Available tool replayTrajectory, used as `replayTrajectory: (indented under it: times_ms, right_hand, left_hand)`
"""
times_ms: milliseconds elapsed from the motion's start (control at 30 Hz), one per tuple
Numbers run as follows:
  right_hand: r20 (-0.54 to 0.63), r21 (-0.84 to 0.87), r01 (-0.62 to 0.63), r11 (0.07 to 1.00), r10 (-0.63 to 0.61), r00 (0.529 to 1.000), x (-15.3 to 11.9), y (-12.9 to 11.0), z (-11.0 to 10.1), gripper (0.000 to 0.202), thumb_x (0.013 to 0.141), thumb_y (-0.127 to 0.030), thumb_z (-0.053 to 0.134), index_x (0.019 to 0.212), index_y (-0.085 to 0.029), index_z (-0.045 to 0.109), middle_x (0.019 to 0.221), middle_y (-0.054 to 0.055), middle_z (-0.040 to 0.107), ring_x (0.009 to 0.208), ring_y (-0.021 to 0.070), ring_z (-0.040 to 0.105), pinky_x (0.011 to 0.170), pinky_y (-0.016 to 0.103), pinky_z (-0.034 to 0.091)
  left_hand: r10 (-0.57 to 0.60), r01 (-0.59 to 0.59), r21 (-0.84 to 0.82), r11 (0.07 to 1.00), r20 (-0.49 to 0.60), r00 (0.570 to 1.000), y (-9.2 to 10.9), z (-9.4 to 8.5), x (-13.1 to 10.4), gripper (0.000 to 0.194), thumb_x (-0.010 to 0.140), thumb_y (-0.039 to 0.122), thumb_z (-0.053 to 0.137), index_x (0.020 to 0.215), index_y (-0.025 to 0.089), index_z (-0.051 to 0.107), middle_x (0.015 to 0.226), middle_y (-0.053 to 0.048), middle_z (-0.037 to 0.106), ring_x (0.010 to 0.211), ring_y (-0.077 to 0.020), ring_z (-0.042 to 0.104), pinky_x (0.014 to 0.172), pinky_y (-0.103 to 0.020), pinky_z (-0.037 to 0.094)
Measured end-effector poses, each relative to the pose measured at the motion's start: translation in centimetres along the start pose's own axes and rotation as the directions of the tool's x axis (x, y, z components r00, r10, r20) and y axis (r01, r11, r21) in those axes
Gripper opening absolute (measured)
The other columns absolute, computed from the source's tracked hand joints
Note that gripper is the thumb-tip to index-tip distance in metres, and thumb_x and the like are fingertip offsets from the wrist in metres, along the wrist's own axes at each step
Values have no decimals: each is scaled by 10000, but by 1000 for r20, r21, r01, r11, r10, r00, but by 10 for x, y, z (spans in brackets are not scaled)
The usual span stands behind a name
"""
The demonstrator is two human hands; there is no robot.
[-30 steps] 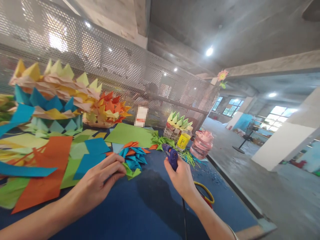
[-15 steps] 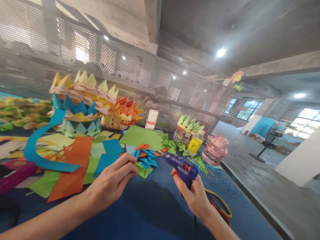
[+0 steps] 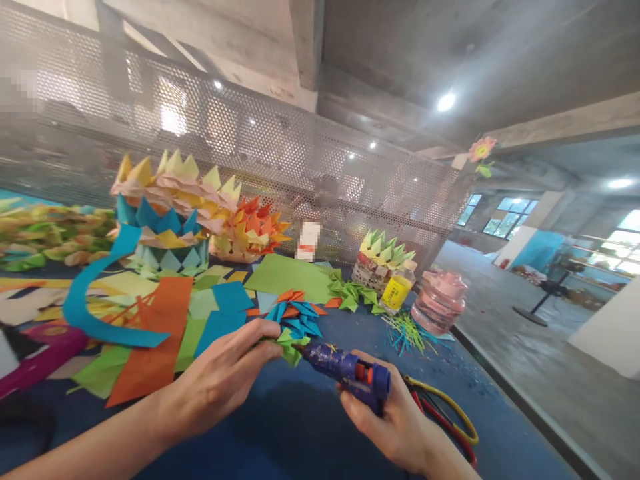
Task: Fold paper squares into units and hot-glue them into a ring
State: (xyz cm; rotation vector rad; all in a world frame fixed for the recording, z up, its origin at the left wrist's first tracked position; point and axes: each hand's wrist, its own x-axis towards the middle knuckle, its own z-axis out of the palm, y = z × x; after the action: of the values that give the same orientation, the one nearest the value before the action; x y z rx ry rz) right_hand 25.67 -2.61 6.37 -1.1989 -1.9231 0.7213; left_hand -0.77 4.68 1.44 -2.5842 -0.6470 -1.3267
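My left hand point(image 3: 233, 370) pinches a small folded piece of green paper point(image 3: 291, 347) between thumb and fingers. Wrapped round the handle of a dark blue hot glue gun point(image 3: 345, 367) is my right hand point(image 3: 387, 413). The gun points left, and its nozzle tip is at the green paper; whether they touch I cannot tell. Right behind lies a cluster of folded blue paper pieces point(image 3: 300, 320) with some orange ones point(image 3: 290, 297) among them. Loose green folded pieces point(image 3: 353, 295) lie to the right of the cluster.
Paper sheets and strips, among them an orange strip point(image 3: 155, 340) and a curled blue strip point(image 3: 83, 313), cover the left side. Folded-paper crowns point(image 3: 170, 230) stand behind them. At right are a yellow-labelled bottle point(image 3: 397, 292), a pink bottle point(image 3: 439, 303), paper shreds point(image 3: 407, 333) and red-yellow-handled scissors point(image 3: 453, 413).
The glue gun has come left and down, its nozzle now at the green paper. My left hand has shifted slightly right with that piece. The view has turned a little left.
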Motion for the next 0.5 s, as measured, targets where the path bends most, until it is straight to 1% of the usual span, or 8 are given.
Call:
replayTrajectory:
  times_ms: [133, 300, 400, 500]
  right_hand:
    - [7, -99, 79, 992, -79, 997, 2, -2, 1, 78, 766, -269, 645, 802, -210, 681, 706, 27, 635, 601, 153, 530, 586, 249, 478]
    - [29, -220, 159, 962, -157, 987, 2, -6, 4, 50, 766, -230, 603, 766, -214, 651, 710, 29, 609, 609, 157, 531, 583, 256, 451]
    - [21, -259, 187, 947, -188, 982, 2, -5, 4, 59, 771, -228, 596, 775, -215, 654, 698, 31, 604, 599, 157, 522, 583, 260, 448]
    - [45, -266, 206, 942, -202, 978, 1, -4, 4, 72, 768, -229, 590, 791, -216, 658, 696, 31, 606, 594, 158, 525, 580, 260, 452]
  left_hand:
    - [37, -37, 41, 998, -1, 999, 1, 1, -3, 354, 893, -32, 358, 1052, 199, 574, 1085, -68, 583, 984, -144, 614, 842, -208, 479]
    - [61, -61, 54, 997, -7, 998, 2, 0, -4, 367, 884, -37, 354, 1050, 199, 581, 1067, -58, 596, 990, -140, 615, 859, -198, 476]
    - [77, -77, 51, 996, 1, 997, 4, -1, -2, 371, 889, -38, 348, 1058, 202, 574, 1064, -58, 594, 1007, -139, 607, 888, -202, 474]
    - [88, -88, 45, 995, -5, 996, 6, -2, 0, 366, 891, -38, 345, 1059, 197, 568, 1059, -60, 594, 1014, -138, 605, 900, -204, 477]
